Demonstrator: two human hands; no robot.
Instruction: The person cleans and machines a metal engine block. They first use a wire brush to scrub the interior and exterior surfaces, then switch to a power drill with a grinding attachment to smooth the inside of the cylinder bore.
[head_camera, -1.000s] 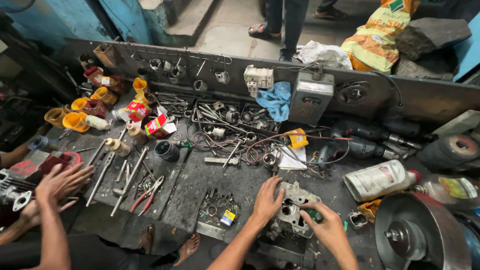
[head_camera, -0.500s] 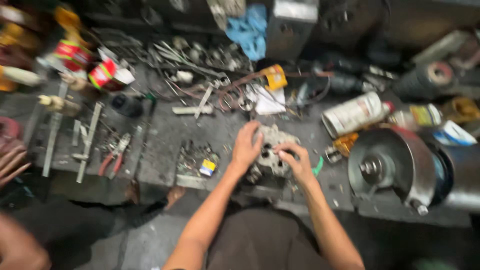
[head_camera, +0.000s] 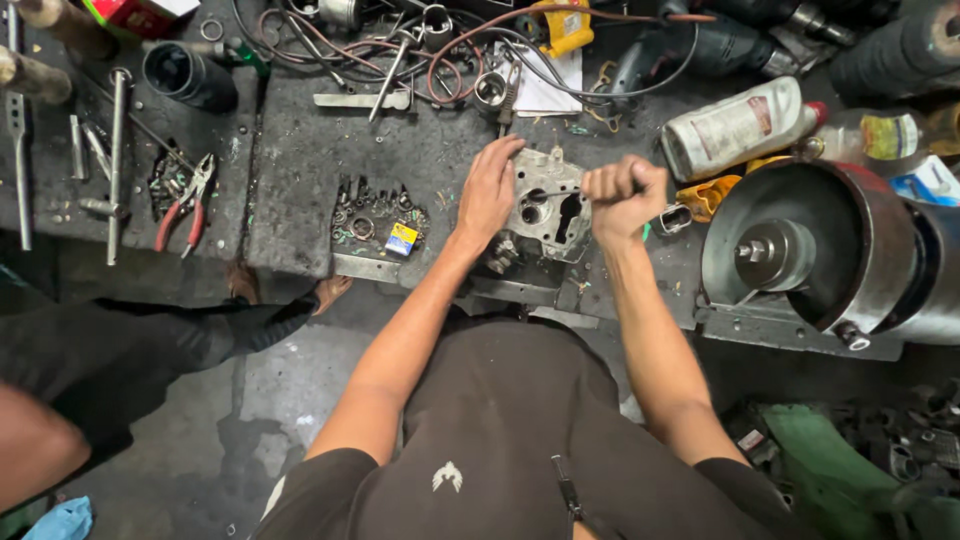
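Fist: the right hand (head_camera: 622, 197) is clenched around a thin tool over the grey engine casting (head_camera: 548, 208). Left hand (head_camera: 488, 190) lies flat, fingers spread, on the casting's left side. Red-handled pliers (head_camera: 185, 207) lie well left of the casting.

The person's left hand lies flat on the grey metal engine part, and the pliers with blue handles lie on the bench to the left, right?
Not quite. The head view shows the pliers have red handles, not blue. The rest holds: the left hand lies flat on the grey metal engine part, and the pliers lie on the bench to the left.
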